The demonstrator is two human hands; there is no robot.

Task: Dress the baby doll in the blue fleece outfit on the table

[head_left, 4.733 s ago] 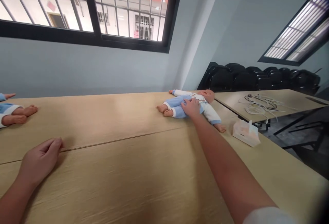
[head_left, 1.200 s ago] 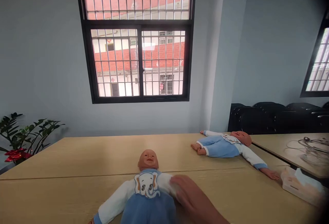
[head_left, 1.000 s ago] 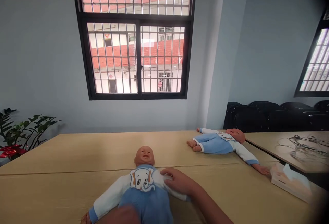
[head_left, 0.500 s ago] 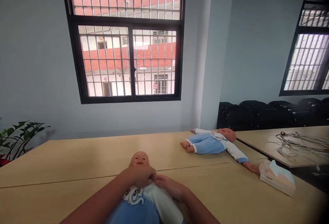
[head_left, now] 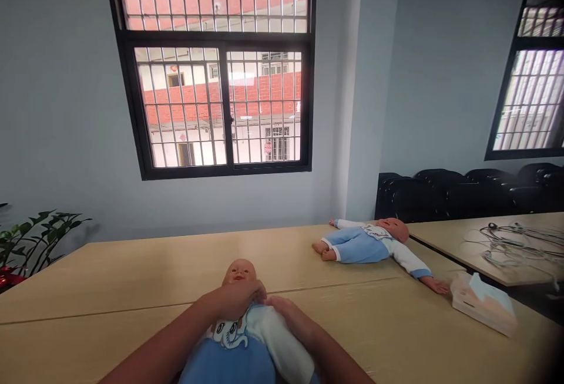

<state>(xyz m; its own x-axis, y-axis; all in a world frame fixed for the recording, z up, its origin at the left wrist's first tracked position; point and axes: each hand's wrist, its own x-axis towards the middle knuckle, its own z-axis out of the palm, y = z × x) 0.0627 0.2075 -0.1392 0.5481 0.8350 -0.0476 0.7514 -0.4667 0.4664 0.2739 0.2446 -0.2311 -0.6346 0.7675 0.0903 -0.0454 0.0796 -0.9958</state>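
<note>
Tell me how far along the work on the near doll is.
Done: near doll lies face up on the table. In hand: left hand curls over its collar, right hand rests on its white sleeve. Left: far doll lies untouched, apart.

Items about you:

- Pale wood-grain desk [head_left: 132, 272], with a seam running across it.
- On it, to your right near the far edge: a baby doll in blue trousers and a white-sleeved top [head_left: 361, 244]. It lies on its back, with one arm stretched out across the desk.
- Near that arm's hand: a white tissue box with a pale blue tissue standing out [head_left: 482, 309].
- Further to your right: a second pale wood desk [head_left: 445, 237], carrying a loose tangle of white and dark cables [head_left: 506, 240].
- Behind it: a row of black chairs [head_left: 440, 193] against the grey wall.
- Facing you: a black-framed barred window [head_left: 221, 108].
- At your left: a green leafy plant [head_left: 30, 240].
</note>
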